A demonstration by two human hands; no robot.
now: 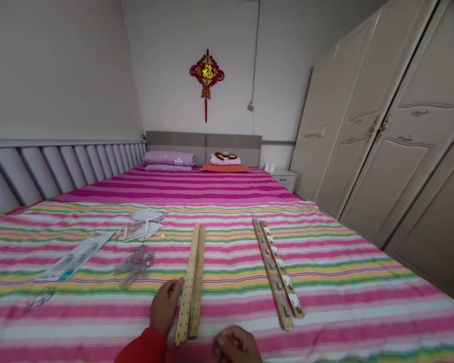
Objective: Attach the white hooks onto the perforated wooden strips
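Note:
Two narrow yellowish strips with rows of small holes lie side by side on the striped cloth, the left perforated strip (188, 287) partly over the right strip (197, 287). My left hand (164, 307), in a red sleeve, is closed with its fingertips at the left strip's outer edge. At the bottom, just right of the strips, my right hand (237, 347) has curled fingers; whatever is in them, if anything, is hidden. Farther right lie two more strips: a brown strip (271, 267) bearing small metal pieces and another strip (283, 272) carrying white discs.
To the left are clear plastic packets (138, 262), a white package (75, 256), crumpled clear wrapping (40, 298) and white papers (146, 224). Pillows (169, 159) rest at the bed's head. A railing (60, 166) borders the left side, and a wardrobe (366, 126) stands right.

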